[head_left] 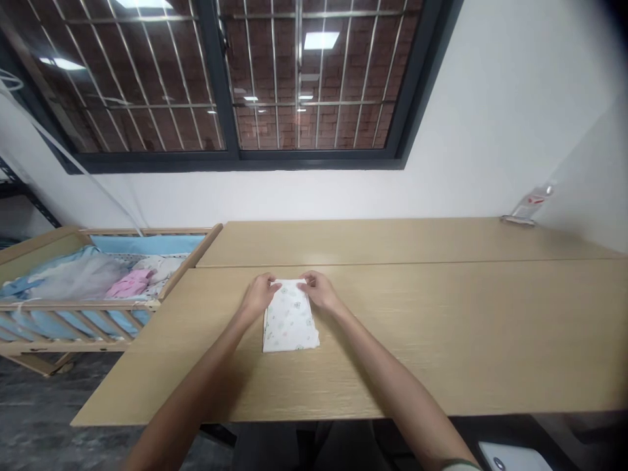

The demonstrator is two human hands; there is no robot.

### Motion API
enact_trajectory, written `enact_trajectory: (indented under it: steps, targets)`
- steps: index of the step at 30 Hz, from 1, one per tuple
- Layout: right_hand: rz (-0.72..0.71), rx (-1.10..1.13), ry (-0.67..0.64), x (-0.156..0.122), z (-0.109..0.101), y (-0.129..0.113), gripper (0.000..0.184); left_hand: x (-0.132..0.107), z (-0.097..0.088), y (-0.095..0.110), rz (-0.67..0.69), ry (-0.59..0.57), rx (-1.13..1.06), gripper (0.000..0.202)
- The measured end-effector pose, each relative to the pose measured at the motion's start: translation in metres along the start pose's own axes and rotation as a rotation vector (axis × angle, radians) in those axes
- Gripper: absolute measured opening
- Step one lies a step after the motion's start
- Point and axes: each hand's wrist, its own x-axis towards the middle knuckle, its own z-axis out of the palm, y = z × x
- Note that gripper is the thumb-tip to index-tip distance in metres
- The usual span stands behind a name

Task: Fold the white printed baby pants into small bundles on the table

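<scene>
A folded white cloth [290, 320] with a small pale print lies on the wooden table in front of me. My left hand [260, 294] pinches its far left corner between thumb and fingers. At the far right corner, my right hand [318, 289] grips the cloth the same way. The cloth's near edge rests on the tabletop, and a small piece juts out at its lower right corner. Whether it is a garment or a plain cloth I cannot tell.
The wooden table [441, 327] reaches the wall below a barred window [314, 78]. A wooden crib [118, 304] with blue lining and a pink cloth [131, 282] stands at the left. A clear plastic package [530, 204] sits at the back right. A white device [513, 456] shows below the front edge.
</scene>
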Motion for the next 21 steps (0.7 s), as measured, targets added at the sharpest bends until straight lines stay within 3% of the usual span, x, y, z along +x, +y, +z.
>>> enact_trajectory:
  steps: [4, 7, 12, 17, 21]
  targets:
    - [-0.008, -0.1, -0.044, 0.005, 0.008, 0.022, 0.014, 0.003, 0.023, -0.015, -0.037, -0.003, 0.072, 0.018]
    - [-0.021, -0.114, -0.037, 0.004, 0.008, 0.028, 0.02, 0.001, 0.028, -0.022, -0.017, 0.025, 0.107, 0.021]
    - [-0.104, -0.18, 0.098, 0.001, 0.004, 0.025, 0.035, -0.004, 0.023, -0.027, 0.06, 0.085, 0.152, 0.028]
    - [-0.169, -0.215, -0.04, -0.005, 0.004, 0.019, 0.041, -0.007, 0.019, -0.022, 0.104, 0.113, 0.179, 0.021]
    - [-0.163, -0.233, -0.097, -0.008, 0.007, 0.021, 0.041, -0.018, 0.004, -0.006, 0.133, 0.16, 0.193, 0.024]
